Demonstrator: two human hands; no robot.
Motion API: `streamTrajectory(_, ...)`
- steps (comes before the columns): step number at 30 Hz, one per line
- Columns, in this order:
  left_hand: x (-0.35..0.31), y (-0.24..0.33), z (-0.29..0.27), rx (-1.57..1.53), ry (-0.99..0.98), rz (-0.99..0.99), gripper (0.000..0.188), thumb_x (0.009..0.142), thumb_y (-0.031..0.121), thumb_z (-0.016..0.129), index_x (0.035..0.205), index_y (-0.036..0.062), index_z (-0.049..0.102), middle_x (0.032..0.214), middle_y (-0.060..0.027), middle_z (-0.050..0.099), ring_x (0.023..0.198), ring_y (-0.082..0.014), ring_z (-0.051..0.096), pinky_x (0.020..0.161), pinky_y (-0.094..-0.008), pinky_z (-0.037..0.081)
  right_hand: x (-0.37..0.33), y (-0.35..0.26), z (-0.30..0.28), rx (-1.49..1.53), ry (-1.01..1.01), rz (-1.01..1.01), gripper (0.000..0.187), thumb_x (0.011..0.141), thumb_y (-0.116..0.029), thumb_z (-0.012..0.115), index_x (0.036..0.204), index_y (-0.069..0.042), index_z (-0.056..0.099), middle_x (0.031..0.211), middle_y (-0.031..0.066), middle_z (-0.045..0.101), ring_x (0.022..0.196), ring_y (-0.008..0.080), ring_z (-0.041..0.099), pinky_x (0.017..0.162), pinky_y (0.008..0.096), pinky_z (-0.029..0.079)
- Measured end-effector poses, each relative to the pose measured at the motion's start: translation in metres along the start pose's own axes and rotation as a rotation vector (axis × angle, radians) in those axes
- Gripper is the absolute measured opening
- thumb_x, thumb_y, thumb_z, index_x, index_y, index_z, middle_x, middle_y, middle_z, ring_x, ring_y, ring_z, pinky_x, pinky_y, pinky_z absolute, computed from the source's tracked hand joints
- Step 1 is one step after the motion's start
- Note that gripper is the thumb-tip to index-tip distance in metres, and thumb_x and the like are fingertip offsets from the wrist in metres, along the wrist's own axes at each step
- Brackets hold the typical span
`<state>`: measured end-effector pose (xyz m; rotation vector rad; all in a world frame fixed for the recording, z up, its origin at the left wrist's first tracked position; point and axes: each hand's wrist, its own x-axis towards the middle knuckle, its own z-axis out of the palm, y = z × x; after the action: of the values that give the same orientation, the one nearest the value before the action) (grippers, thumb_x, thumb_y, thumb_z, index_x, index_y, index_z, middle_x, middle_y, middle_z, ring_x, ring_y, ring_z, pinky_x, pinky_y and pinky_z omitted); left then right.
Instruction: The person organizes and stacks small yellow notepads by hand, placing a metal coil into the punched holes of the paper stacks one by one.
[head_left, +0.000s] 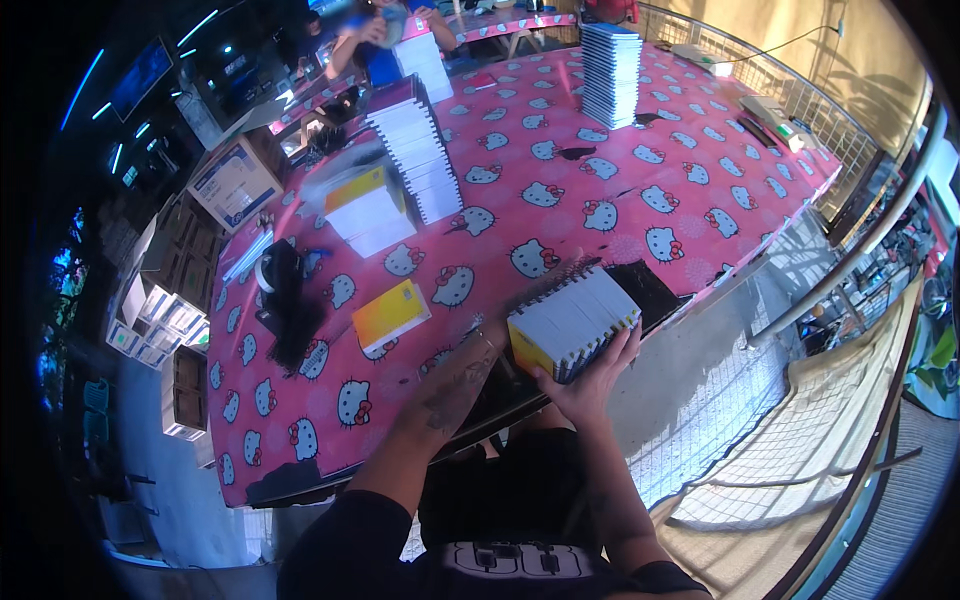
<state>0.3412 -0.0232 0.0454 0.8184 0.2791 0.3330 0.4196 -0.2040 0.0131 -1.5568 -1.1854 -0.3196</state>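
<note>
At the table's near edge, my two hands grip a stack of small spiral notebooks (pixel 575 315) from opposite sides. White page edges face up, with dark wire coils along the sides and a yellow cover at the left end. My right hand (pixel 595 385) wraps the near right side, thumb toward the yellow end and fingers along the coils. My left hand (pixel 495 338) presses against the left end; its fingers are mostly hidden behind the stack. A yellow-orange notebook (pixel 390 318) lies flat to the left of my left forearm.
Taller notebook stacks stand beyond: a white-paged coil-bound one (pixel 420 155), a yellow-topped one (pixel 370 215) and a dark-coiled one (pixel 612 75). Black tape-like gear (pixel 285 300) lies at left. Cardboard boxes (pixel 235 185) line the left side. Another person (pixel 385 40) works across the pink table (pixel 540 225).
</note>
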Motion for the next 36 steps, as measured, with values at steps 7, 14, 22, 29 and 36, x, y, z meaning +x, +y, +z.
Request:
streamTrajectory(7,-0.029,0.109,0.118,1.261,-0.014,0.666,0.068,0.106,0.047,0.037,0.147,-0.0069,0.039,0.15,-0.0292,0.042,0.145,-0.0355,0.038,0.119,-0.0499,0.027,0.001,0.004,-0.006,0.024,-0.023,0.014,0.139,0.067,-0.056,0.084,0.161,-0.009,-0.006,0.155,0.039,0.012,0.14,0.057,0.023,0.109,0.0665,0.026)
streamTrajectory(14,-0.062,0.044,0.141,2.059,-0.17,0.673,0.076,0.104,0.05,0.038,0.148,-0.0114,0.032,0.157,-0.0312,0.03,0.148,-0.042,0.028,0.12,-0.0539,0.02,0.008,-0.01,0.001,-0.023,-0.062,0.034,0.139,0.068,-0.053,0.085,0.159,-0.003,-0.008,0.156,0.0397,0.01,0.141,0.0556,0.023,0.111,0.0652,0.024)
streamTrajectory(22,-0.003,0.088,0.077,1.21,-0.016,0.424,0.081,0.101,0.057,0.042,0.153,-0.0051,0.03,0.16,-0.0232,0.028,0.15,-0.0331,0.027,0.122,-0.0496,0.021,0.001,-0.005,-0.001,0.037,-0.043,0.051,0.142,0.067,-0.055,0.084,0.157,0.003,-0.008,0.153,0.0376,0.015,0.138,0.0544,0.026,0.111,0.0641,0.024)
streamTrajectory(29,0.033,0.019,0.02,-0.081,0.019,0.103,0.082,0.099,0.061,0.045,0.15,-0.0024,0.036,0.155,-0.0209,0.038,0.145,-0.0325,0.036,0.117,-0.0493,0.03,0.004,0.009,-0.008,0.083,-0.128,0.038,0.147,0.064,-0.062,0.084,0.154,0.007,-0.009,0.146,0.0391,0.016,0.136,0.0535,0.023,0.113,0.061,0.02)
streamTrajectory(36,0.019,0.018,0.019,-0.153,0.013,0.093,0.085,0.096,0.068,0.045,0.149,0.0014,0.038,0.152,-0.0193,0.041,0.142,-0.0321,0.038,0.113,-0.05,0.036,-0.005,0.016,0.004,0.077,-0.108,0.022,0.145,0.063,-0.058,0.084,0.155,0.005,-0.009,0.15,0.0348,0.014,0.138,0.0493,0.021,0.115,0.0593,0.018)
